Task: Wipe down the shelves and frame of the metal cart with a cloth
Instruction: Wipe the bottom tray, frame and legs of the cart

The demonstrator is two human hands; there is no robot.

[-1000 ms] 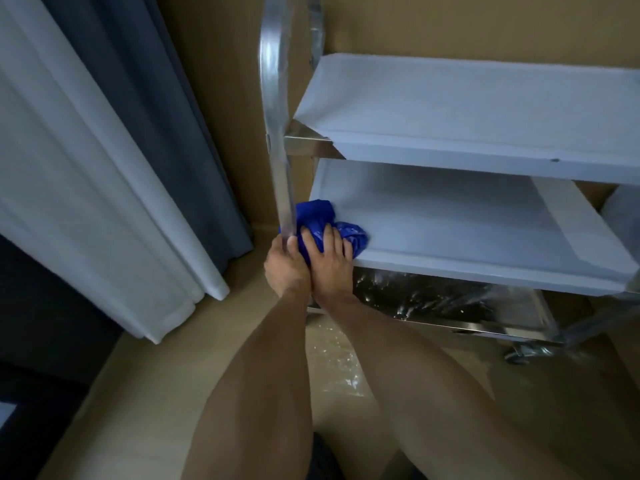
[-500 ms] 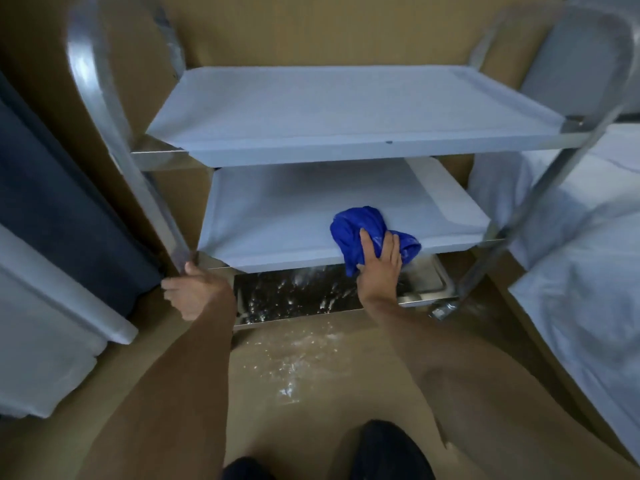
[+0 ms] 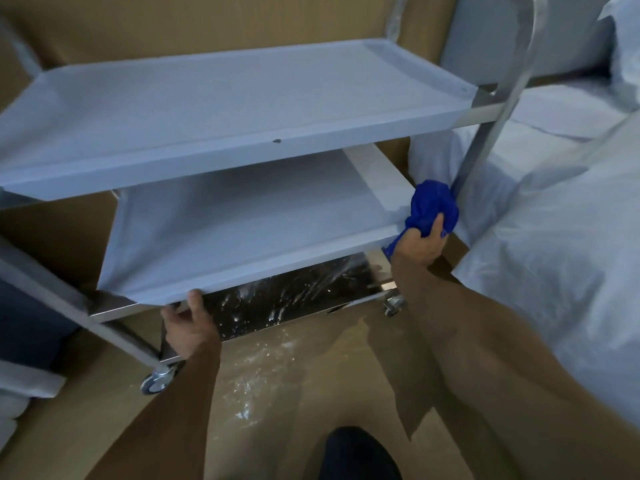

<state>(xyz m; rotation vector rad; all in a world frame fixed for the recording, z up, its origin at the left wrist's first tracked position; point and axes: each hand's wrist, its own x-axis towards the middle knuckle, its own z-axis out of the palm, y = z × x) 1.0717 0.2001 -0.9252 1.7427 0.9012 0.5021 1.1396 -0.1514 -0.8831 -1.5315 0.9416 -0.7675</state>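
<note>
Cloth (image 3: pixel 433 206) bunched in right hand (image 3: pixel 419 245) at shelf (image 3: pixel 242 220) corner; left hand (image 3: pixel 188 327) grips shelf edge.

White bedding (image 3: pixel 554 271) bunched at right, just beside brown wall (image 3: pixel 207 22). Glossy tan floor (image 3: pixel 263 393) below, streaked with glare. Dark curtain (image 3: pixel 27 323) at far left.

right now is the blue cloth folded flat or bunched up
Bunched up: the blue cloth is a crumpled wad gripped in the right hand at the middle shelf's right end.

No readable text, label or number shows anywhere, as far as visible.
</note>
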